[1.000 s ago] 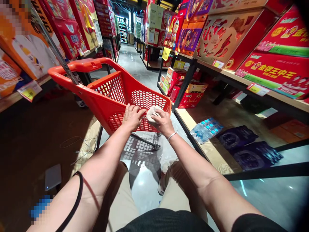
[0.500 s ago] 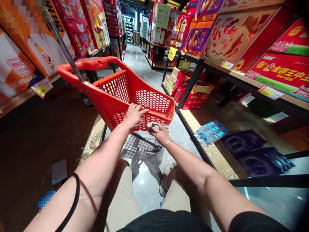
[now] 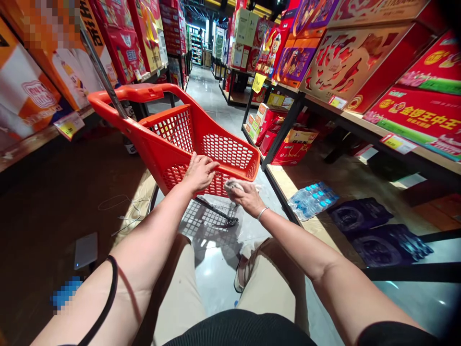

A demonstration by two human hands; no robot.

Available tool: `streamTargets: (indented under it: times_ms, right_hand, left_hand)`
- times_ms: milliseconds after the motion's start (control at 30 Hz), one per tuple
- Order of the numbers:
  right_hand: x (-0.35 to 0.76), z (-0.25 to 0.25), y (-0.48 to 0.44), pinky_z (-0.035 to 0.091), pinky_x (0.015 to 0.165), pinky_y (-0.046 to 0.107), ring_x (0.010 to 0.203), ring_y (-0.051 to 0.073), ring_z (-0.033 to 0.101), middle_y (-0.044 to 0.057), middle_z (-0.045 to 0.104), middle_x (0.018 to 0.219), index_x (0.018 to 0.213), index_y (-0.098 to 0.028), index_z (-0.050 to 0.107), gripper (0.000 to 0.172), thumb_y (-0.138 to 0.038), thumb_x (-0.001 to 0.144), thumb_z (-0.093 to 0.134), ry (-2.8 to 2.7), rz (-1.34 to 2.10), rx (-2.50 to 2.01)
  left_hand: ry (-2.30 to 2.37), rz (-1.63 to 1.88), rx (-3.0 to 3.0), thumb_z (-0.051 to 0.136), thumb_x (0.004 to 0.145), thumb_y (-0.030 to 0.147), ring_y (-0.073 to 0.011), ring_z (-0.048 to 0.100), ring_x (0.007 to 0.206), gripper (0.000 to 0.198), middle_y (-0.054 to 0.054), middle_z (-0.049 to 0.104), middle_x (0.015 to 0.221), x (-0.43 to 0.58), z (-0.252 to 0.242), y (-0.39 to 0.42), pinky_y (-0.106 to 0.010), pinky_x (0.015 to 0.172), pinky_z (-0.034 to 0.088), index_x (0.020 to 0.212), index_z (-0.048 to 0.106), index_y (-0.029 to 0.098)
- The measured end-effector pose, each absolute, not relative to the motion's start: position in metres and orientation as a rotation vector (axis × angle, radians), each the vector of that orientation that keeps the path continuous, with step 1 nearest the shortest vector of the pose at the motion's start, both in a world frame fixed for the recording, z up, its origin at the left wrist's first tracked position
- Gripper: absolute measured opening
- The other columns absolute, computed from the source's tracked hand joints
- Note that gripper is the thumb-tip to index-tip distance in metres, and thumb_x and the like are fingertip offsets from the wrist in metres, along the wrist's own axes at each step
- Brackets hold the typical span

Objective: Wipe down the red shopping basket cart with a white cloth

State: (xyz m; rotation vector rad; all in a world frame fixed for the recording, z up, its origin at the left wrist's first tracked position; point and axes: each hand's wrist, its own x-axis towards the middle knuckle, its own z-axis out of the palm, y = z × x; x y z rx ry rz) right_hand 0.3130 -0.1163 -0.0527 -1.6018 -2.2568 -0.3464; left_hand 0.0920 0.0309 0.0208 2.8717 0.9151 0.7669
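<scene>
- Your right hand has shifted toward the cart's front corner, pinching the cloth at the near rim.
- Your left hand rests on that rim, grip unclear.
- Likely step: wiping; next, press cloth flat.

Our fit: black ribbed top, beige pants
We've got a thin pale bracelet and a black cord too.

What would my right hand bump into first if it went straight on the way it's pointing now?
Past the cloth it holds, your right hand would most likely meet the near side of the red shopping cart. Depth is unclear; the cloth may already touch it.
</scene>
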Motion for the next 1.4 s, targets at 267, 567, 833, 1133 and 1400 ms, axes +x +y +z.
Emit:
streamTargets:
  times_ms: [267,567,833,1133,1400]
  right_hand:
    - [0.296,-0.029,-0.136,0.044,0.108,0.044,0.125,0.025,0.05,0.003,0.065,0.134,0.125,-0.035,0.073,0.03,-0.028,0.098,0.062,-2.117,-0.523,-1.615]
    - [0.362,-0.006,-0.106,0.042,0.113,0.046,0.131,0.027,0.051,0.005,0.059,0.144,0.128,-0.027,0.071,0.038,-0.028,0.09,0.067,-2.032,-0.193,-1.653]
    - [0.348,-0.011,-0.107,0.045,0.102,0.043,0.117,0.028,0.055,0.011,0.058,0.14,0.122,-0.022,0.073,0.042,-0.016,0.083,0.059,-1.664,-0.122,-1.928]
    - [0.297,0.012,-0.148,0.044,0.087,0.037,0.1,0.026,0.053,0.009,0.062,0.131,0.122,-0.024,0.07,0.04,-0.012,0.089,0.052,-1.852,-0.153,-2.065]
    - [0.366,0.013,-0.108,0.039,0.104,0.045,0.12,0.029,0.047,0.005,0.06,0.141,0.128,-0.027,0.07,0.051,-0.006,0.085,0.052,-1.936,-0.196,-2.011]
  left_hand:
    - [0.968,0.802,2.791,0.052,0.093,0.032,-0.0326,0.043,0.14,0.034,-0.009,0.066,0.118,0.099,0.019,0.027,-0.067,0.126,0.012,0.12,0.072,0.024]
    - [0.984,0.775,2.749,0.058,0.092,0.04,-0.0366,0.036,0.15,0.031,-0.008,0.07,0.116,0.1,0.024,0.022,-0.069,0.126,0.01,0.114,0.073,0.025]
    - [1.035,0.72,2.735,0.058,0.093,0.034,-0.0369,0.026,0.155,0.028,-0.009,0.07,0.12,0.106,0.028,0.018,-0.074,0.123,0.002,0.114,0.073,0.025]
    - [0.9,0.795,2.732,0.06,0.095,0.051,-0.0352,0.032,0.15,0.026,-0.001,0.072,0.124,0.112,0.017,-0.006,-0.073,0.113,-0.027,0.102,0.079,0.036]
    - [0.905,0.83,2.668,0.056,0.096,0.047,-0.0303,0.046,0.139,0.027,0.001,0.078,0.108,0.108,0.014,0.015,-0.069,0.123,-0.01,0.09,0.079,0.033]
